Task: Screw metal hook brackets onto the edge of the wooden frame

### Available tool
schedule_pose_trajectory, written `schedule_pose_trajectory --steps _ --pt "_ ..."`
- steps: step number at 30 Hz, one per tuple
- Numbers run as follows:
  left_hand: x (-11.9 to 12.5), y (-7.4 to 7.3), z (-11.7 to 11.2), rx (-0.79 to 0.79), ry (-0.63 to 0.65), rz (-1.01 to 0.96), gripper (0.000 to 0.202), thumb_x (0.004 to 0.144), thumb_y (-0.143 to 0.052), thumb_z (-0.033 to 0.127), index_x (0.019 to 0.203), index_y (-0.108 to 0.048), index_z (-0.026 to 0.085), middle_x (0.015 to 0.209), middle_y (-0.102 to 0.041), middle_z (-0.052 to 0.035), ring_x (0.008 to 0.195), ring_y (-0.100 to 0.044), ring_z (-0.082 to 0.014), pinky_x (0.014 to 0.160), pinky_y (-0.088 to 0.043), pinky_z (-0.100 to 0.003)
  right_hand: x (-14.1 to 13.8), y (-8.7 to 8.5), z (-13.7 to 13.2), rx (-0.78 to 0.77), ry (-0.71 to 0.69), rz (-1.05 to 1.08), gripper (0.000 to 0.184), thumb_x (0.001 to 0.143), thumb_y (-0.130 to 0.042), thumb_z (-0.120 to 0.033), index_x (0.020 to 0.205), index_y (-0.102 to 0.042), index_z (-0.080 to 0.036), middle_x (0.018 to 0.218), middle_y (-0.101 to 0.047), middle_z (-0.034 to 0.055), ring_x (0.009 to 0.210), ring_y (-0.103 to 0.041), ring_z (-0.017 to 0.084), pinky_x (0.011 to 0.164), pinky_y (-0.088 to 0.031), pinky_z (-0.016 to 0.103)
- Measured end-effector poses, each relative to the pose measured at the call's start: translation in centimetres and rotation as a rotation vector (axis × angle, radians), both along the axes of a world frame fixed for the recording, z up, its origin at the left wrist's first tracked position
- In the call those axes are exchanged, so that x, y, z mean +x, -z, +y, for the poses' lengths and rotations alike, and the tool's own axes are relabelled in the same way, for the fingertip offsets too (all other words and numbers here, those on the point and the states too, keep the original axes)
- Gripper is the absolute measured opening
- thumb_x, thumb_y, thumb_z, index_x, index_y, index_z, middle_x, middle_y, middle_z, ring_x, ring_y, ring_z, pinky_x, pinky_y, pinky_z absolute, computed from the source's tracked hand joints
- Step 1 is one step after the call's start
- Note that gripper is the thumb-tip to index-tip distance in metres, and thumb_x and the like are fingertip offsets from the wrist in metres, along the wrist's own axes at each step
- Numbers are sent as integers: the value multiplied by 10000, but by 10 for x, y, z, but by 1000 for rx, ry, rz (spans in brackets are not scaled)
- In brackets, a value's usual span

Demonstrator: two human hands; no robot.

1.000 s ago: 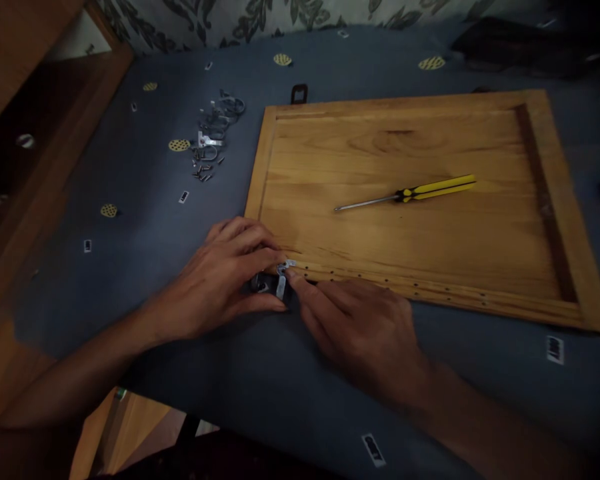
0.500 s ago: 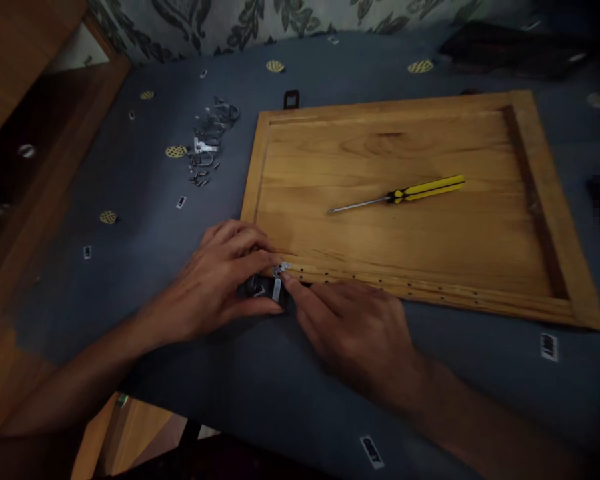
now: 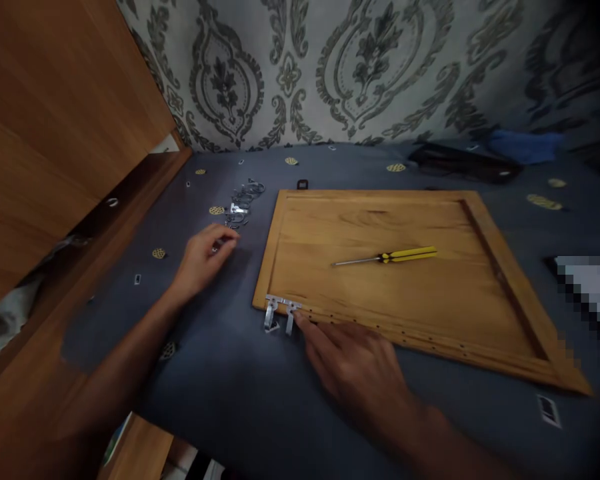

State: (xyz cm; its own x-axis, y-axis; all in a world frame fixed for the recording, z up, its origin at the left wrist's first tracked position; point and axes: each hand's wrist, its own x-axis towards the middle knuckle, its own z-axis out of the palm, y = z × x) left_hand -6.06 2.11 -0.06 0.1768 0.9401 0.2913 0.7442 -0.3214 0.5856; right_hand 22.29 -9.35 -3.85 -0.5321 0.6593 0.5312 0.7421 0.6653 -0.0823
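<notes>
My right hand [image 3: 357, 357] rests at the lower edge of a framed wooden panel [image 3: 360, 227], index fingertip pressed against a metal hook [image 3: 290, 320]. Its other fingers are curled, and the thumb is hidden. Beside that hook, a second metal hook [image 3: 270, 313] sits on the same frame strip near the corner. My left hand [image 3: 203, 260] hovers left of the panel, thumb and index finger curved with a gap between them and nothing visibly held. Just beyond it lies a pile of metal hooks [image 3: 243, 200] with small screws. A yellow-and-black screwdriver [image 3: 407, 255] lies on the panel.
The panel lies on a blue patterned cloth [image 3: 220, 393]. Small holes run along its near strip. A dark case [image 3: 465, 163] and blue cloth [image 3: 525, 145] lie at the back right. Wooden furniture [image 3: 70, 120] stands left, and a patterned curtain [image 3: 290, 73] hangs behind.
My left hand has left the hook at the panel's edge and moved up and left toward the pile. My right fingertip stays at the hook. The view has tilted up.
</notes>
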Motion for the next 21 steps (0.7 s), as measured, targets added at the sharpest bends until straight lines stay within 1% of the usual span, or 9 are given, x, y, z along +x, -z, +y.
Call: schedule_pose_trajectory --steps 2,4,7,11,18,21 --pt "-15 8 18 3 -91 2 226 940 -552 289 1019 -736 182 1028 -765 -67 893 -683 -205 797 -539 -307 0 0 0 -5 0 -5 315 896 -626 -16 1134 -780 -153 716 -775 -18 617 -718 152 595 -465 300" --pt "-26 15 32 -4 -155 14 203 901 -552 239 994 -716 161 953 -751 -60 817 -657 -191 768 -521 -300 0 0 1 -3 -3 -8 316 889 -638 -16 1138 -780 -149 718 -778 -18 611 -720 152 589 -461 298" --pt "-32 22 44 -17 -191 39 186 869 -562 184 984 -705 157 924 -738 -46 828 -654 -183 796 -516 -293 0 -1 1 2 0 -12 311 886 -649 -19 1138 -778 -147 715 -780 -16 608 -728 159 583 -449 291" --pt "-28 23 45 -11 -173 89 176 884 -600 184 1008 -724 165 969 -741 -53 882 -666 -193 848 -517 -303 0 -1 1 -2 1 -17 317 880 -664 -20 1148 -772 -151 727 -791 -11 619 -738 163 579 -429 281" --pt "-19 23 37 29 -159 205 126 945 -620 217 991 -737 207 1000 -735 -52 944 -655 -226 873 -487 -329 0 0 1 -14 -3 -15 310 902 -641 -34 1154 -766 -163 738 -796 -18 613 -726 151 591 -434 280" --pt "-19 24 36 41 -166 249 117 952 -619 210 986 -730 213 1004 -730 -57 981 -647 -245 880 -474 -335 0 -1 0 -19 -10 -11 309 903 -638 -32 1161 -766 -144 712 -780 -9 607 -713 154 591 -423 284"
